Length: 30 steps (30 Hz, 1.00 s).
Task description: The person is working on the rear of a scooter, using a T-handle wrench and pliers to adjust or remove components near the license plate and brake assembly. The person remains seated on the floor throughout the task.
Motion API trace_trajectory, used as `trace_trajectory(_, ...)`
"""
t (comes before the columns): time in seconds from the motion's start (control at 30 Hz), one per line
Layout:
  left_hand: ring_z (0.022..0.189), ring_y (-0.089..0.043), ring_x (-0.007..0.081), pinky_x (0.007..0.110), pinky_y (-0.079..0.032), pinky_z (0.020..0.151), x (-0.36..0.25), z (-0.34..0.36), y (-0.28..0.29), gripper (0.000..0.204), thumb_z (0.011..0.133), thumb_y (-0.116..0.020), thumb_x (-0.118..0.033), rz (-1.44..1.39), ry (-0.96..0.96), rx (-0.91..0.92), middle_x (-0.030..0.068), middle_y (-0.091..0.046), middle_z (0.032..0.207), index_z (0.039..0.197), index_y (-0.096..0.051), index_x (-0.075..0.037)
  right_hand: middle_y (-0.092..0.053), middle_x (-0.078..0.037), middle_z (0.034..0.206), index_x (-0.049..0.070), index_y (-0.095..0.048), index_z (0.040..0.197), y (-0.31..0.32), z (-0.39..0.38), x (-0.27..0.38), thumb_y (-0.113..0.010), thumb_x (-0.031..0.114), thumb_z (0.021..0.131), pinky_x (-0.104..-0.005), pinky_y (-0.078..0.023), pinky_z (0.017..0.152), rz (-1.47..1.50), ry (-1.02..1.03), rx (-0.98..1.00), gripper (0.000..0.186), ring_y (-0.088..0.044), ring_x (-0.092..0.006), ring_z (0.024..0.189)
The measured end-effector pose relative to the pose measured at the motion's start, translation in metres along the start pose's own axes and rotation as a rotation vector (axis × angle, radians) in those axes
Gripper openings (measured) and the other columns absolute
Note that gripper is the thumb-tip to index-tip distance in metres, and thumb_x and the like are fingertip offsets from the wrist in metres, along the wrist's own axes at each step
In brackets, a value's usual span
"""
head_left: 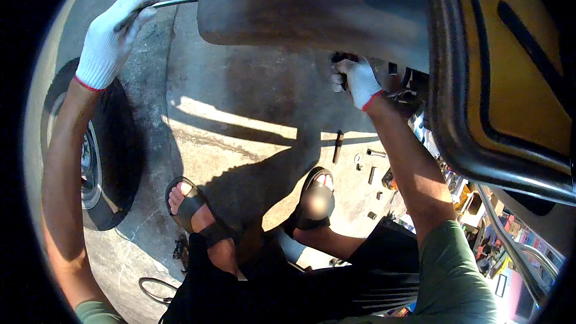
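Note:
My left hand (114, 39), in a white knit glove with a red cuff, is raised at the upper left. Its fingers are closed on the end of a thin metal rod (178, 2), whose other end passes out of sight at a wide dark panel (312, 9). Below that panel's lower edge, my right hand (359, 79) wears a matching glove. Its fingers are curled round a dark object (343, 57), in shadow and too unclear to name. Dark mechanical parts (405, 93) sit just right of that hand.
On the left a wheel with a tire (120, 156) rests on the concrete floor (234, 102). Near my sandalled feet lie a black bar (338, 147), a wrench-like tool (376, 153) and several small sockets. A yellow panel with dark trim (480, 42) fills the upper right, above cluttered goods.

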<state>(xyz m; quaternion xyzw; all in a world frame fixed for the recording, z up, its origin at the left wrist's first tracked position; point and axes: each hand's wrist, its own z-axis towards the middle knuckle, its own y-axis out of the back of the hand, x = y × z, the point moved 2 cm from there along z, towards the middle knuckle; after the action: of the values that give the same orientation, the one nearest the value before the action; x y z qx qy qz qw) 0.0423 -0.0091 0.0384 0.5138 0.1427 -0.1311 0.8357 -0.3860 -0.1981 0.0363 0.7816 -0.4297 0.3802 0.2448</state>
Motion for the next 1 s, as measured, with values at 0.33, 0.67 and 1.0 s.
trace_trajectory(0.33,0.101,-0.061,0.0399,0.045,-0.044,0.089,0.022,0.023,-0.050,0.050,0.098,-0.039,-0.039,0.047,0.586,0.375,0.0302,-0.062,0.103,0.116,-0.057,0.004,-0.055,-0.007,0.075,0.001,-0.055,0.096,-0.003,0.002,0.000,-0.048,-0.001,0.083,-0.0326,-0.038,0.045,-0.125,0.063,-0.070,0.015,-0.048,-0.0155,0.055)
trace_trajectory(0.67,0.122,-0.053,0.0295,0.035,-0.045,0.098,-0.029,0.001,0.011,0.051,0.086,-0.063,-0.010,0.158,-0.108,-0.030,0.0135,-0.053,0.132,0.135,-0.050,-0.015,-0.053,-0.008,0.077,0.002,-0.052,0.098,0.000,-0.002,0.001,-0.048,-0.001,0.083,-0.0331,-0.039,0.047,0.007,-0.005,-0.052,0.015,-0.048,-0.0174,0.057)
trace_trajectory(1.0,0.080,-0.069,0.0296,0.035,-0.053,0.069,-0.004,0.002,-0.017,0.022,0.095,-0.057,-0.023,-0.125,0.300,-0.002,0.0155,-0.067,0.085,0.103,-0.056,-0.003,-0.052,-0.009,0.075,0.001,-0.051,0.096,-0.002,0.001,-0.004,-0.047,-0.002,0.084,-0.0329,-0.037,0.045,0.006,0.013,-0.086,0.013,-0.046,-0.0172,0.055)
